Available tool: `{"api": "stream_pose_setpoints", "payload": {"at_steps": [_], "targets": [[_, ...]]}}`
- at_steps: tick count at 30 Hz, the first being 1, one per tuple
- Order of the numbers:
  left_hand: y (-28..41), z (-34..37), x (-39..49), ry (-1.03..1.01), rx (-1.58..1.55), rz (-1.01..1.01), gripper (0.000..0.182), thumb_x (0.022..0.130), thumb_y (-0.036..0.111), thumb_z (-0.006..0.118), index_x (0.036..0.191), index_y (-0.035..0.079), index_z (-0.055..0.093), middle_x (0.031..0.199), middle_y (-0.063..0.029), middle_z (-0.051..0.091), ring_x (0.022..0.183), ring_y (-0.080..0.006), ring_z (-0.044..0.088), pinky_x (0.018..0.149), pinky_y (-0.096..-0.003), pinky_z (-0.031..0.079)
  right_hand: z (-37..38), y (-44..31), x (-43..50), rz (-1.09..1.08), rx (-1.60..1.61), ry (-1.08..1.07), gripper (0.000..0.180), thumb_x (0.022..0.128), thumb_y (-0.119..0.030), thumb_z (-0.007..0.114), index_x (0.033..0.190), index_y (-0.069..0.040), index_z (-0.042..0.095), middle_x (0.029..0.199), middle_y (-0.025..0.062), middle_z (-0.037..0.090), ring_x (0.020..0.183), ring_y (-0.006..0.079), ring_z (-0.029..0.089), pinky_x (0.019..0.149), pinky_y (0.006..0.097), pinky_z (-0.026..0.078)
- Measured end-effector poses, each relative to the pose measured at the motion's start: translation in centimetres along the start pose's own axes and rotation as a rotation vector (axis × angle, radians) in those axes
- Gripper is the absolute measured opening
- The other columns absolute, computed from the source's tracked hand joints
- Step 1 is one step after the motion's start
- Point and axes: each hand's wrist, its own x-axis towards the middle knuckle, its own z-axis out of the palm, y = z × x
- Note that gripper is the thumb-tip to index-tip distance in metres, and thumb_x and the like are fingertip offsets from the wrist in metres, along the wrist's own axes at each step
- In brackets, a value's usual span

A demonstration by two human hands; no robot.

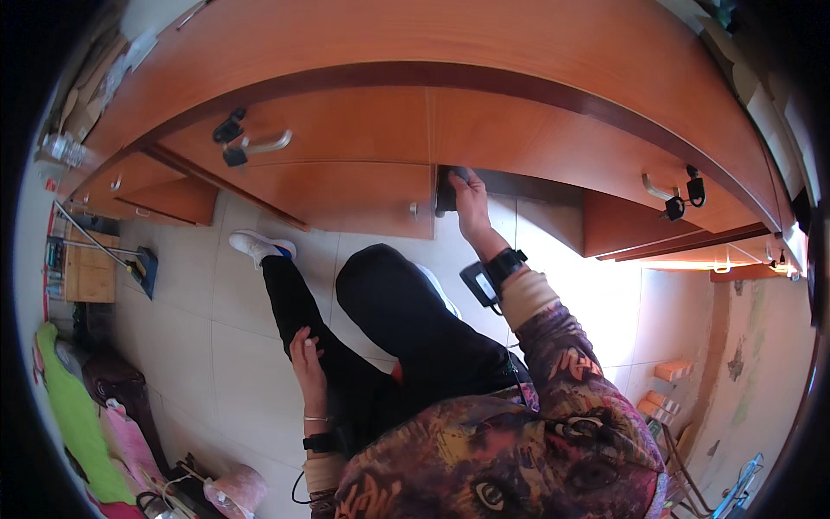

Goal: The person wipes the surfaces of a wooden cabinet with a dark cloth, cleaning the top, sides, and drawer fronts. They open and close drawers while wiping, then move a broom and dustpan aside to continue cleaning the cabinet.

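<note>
My right hand (471, 201) reaches under the edge of a wooden desk (415, 39) and touches a dark object (447, 188) beside the cabinet door; its fingers are partly hidden, and I cannot tell whether they grip it. Above and to the left of that hand is a closed cabinet door (363, 194) with a small knob (414, 209). My left hand (307, 353) rests by my black-trousered leg, fingers slightly apart and holding nothing. Drawer handles with black-headed keys (675, 207) are at the right, and similar keys (235, 156) hang at the left.
A broom or dustpan with a blue head (148, 272) and a small wooden cabinet (91, 266) stand at the left. A dark chair with green cloth (71, 409), a pink bin (237, 490) and orange boxes (674, 370) lie around the tiled floor (246, 402).
</note>
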Motion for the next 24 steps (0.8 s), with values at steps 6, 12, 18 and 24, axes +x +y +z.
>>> {"api": "stream_pose_setpoints", "payload": {"at_steps": [6, 12, 18, 24], "targets": [[-3.0, -0.7, 2.6, 0.100, 0.106, -0.096, 0.035, 0.104, 0.025, 0.047, 0.130, 0.003, 0.055, 0.130, -0.0108, 0.054, 0.112, -0.0219, 0.059, 0.089, -0.0321, 0.050, 1.9, 0.3, -1.4, -0.262, -0.070, 0.024, 0.030, 0.100, -0.024, 0.057, 0.122, -0.003, 0.058, 0.106, 0.0030, 0.063, 0.091, 0.0119, 0.055, 0.078, 0.0273, 0.048], [-3.0, 2.4, 2.8, -0.050, 0.359, 0.190, 0.028, 0.098, 0.010, 0.055, 0.124, 0.000, 0.057, 0.123, -0.0158, 0.058, 0.113, -0.0300, 0.058, 0.095, -0.0349, 0.048, -2.1, 11.2, 7.2, 0.199, 0.000, 0.126, 0.053, 0.098, -0.047, 0.054, 0.118, 0.001, 0.058, 0.099, 0.0108, 0.063, 0.088, 0.0210, 0.059, 0.075, 0.0361, 0.049], [-1.2, 3.5, 1.8, -0.170, 0.476, 0.248, 0.027, 0.096, 0.008, 0.055, 0.123, 0.002, 0.058, 0.122, -0.0171, 0.059, 0.110, -0.0323, 0.061, 0.094, -0.0367, 0.050, -4.6, 20.1, 4.6, 0.467, -0.153, 0.196, 0.056, 0.096, -0.053, 0.055, 0.110, 0.001, 0.061, 0.098, 0.0132, 0.065, 0.089, 0.0251, 0.063, 0.075, 0.0382, 0.051], [-0.4, 3.5, 1.9, -0.215, 0.522, 0.294, 0.028, 0.095, 0.004, 0.056, 0.122, 0.002, 0.059, 0.114, -0.0163, 0.061, 0.094, -0.0323, 0.065, 0.080, -0.0381, 0.053, -1.5, 8.9, 1.5, -0.142, -0.134, 0.098, 0.052, 0.101, -0.043, 0.051, 0.123, 0.003, 0.057, 0.115, 0.0192, 0.062, 0.109, 0.0295, 0.056, 0.097, 0.0369, 0.042]]}}
